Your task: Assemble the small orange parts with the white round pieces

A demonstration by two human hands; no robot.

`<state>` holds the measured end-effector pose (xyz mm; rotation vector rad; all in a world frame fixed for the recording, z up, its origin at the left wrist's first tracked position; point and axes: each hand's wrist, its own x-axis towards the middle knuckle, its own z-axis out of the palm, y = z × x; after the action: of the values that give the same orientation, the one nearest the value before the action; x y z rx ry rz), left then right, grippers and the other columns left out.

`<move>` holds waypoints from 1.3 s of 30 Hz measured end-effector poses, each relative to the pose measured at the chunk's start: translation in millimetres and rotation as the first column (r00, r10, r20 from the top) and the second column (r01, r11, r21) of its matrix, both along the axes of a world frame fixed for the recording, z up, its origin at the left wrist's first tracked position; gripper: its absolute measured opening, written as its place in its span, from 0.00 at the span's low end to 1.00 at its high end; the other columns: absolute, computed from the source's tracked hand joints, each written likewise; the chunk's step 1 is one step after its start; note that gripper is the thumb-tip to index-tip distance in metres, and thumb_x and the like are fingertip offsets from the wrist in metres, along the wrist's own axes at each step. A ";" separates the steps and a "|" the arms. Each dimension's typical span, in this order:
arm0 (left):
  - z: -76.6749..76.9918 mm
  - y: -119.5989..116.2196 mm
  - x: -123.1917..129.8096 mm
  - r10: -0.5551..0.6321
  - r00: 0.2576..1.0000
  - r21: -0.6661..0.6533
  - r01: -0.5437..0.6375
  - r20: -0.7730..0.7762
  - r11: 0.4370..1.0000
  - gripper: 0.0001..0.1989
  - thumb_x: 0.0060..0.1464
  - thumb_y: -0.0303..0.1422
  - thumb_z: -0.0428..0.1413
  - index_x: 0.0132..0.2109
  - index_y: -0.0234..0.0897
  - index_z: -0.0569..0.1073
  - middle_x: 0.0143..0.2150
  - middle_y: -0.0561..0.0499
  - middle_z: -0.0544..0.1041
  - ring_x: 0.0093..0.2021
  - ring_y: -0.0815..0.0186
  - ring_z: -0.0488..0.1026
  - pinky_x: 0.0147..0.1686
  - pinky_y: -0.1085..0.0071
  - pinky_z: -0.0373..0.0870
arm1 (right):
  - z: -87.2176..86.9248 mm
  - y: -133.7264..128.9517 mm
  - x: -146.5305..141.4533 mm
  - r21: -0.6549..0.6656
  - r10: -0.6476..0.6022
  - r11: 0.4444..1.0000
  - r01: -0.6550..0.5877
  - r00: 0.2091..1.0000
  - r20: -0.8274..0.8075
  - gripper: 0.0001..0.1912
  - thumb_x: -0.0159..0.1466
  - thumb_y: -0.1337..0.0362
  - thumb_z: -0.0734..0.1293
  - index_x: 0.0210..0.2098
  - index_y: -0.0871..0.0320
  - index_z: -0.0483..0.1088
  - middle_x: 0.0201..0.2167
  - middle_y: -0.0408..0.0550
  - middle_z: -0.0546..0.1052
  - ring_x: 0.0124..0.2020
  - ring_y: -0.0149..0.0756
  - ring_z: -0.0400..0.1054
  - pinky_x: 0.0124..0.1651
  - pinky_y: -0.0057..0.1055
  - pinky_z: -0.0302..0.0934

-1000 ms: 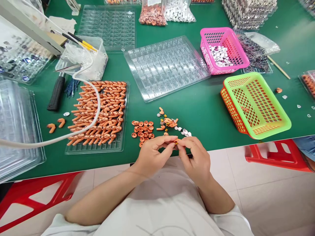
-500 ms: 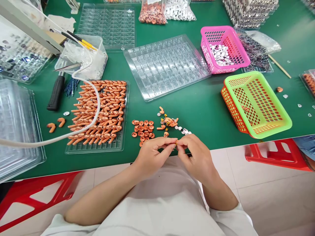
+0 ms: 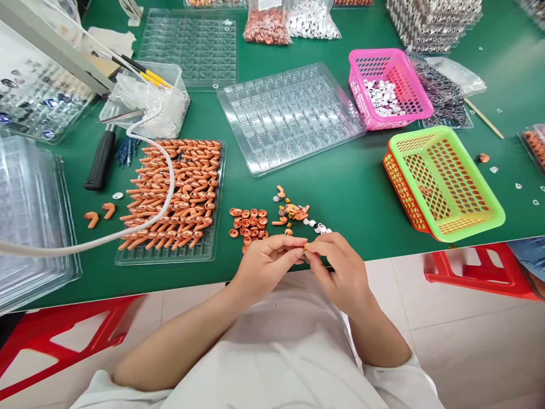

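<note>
At the table's front edge my left hand (image 3: 264, 262) and my right hand (image 3: 340, 271) meet fingertip to fingertip. Both pinch one small earbud part (image 3: 304, 248), of which only an orange-yellow bit shows; the fingers hide the rest. Just beyond them lies a loose pile of orange earbud shells (image 3: 293, 211) with small yellow pieces among them. A short line of white and black discs (image 3: 318, 226) runs beside that pile. Left of it, several round orange earbud caps (image 3: 249, 222) sit in a cluster.
A clear tray of orange earbud stems (image 3: 170, 196) stands at left, crossed by a white cable (image 3: 171, 170). Farther back are an empty-celled clear tray (image 3: 289, 116), a pink basket (image 3: 389, 88) of white discs and a green basket (image 3: 447, 182). A black-handled tool (image 3: 101, 159) lies left.
Both hands stay together at nearly the same spot, with only slight finger movement around the small part. The whole view has shifted a little.
</note>
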<state>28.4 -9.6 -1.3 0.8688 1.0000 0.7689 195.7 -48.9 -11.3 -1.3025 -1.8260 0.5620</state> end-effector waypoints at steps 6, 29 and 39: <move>-1.4 -0.8 -2.9 -0.043 0.999 0.020 0.043 -0.027 0.999 0.09 0.51 0.29 0.63 0.41 0.34 0.82 0.34 0.50 0.84 0.35 0.65 0.81 0.40 0.71 0.81 | -4.7 4.0 5.1 0.072 0.063 0.995 -0.075 0.987 0.150 0.10 0.65 0.75 0.64 0.43 0.55 0.67 0.36 0.49 0.73 0.36 0.35 0.66 0.37 0.33 0.64; -4.5 -2.2 -7.1 -0.161 0.974 0.062 0.173 -0.161 0.983 0.09 0.53 0.32 0.63 0.42 0.36 0.82 0.40 0.47 0.84 0.40 0.60 0.81 0.43 0.68 0.78 | 19.1 17.3 14.0 -0.407 0.139 0.905 -0.122 0.990 0.014 0.06 0.66 0.72 0.63 0.35 0.55 0.67 0.30 0.42 0.73 0.29 0.31 0.65 0.31 0.28 0.59; 5.4 7.2 -9.3 -0.087 0.996 -0.099 0.086 -0.002 0.991 0.10 0.48 0.32 0.66 0.39 0.33 0.80 0.30 0.49 0.82 0.30 0.66 0.79 0.36 0.70 0.79 | 10.1 5.2 11.3 -0.187 0.093 0.973 -0.139 0.968 -0.232 0.06 0.66 0.67 0.66 0.44 0.53 0.69 0.34 0.45 0.73 0.33 0.34 0.68 0.33 0.31 0.65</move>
<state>19.1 -2.4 4.1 0.8245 0.9914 0.6384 207.0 -43.7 -1.3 -1.2127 -1.7000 0.9402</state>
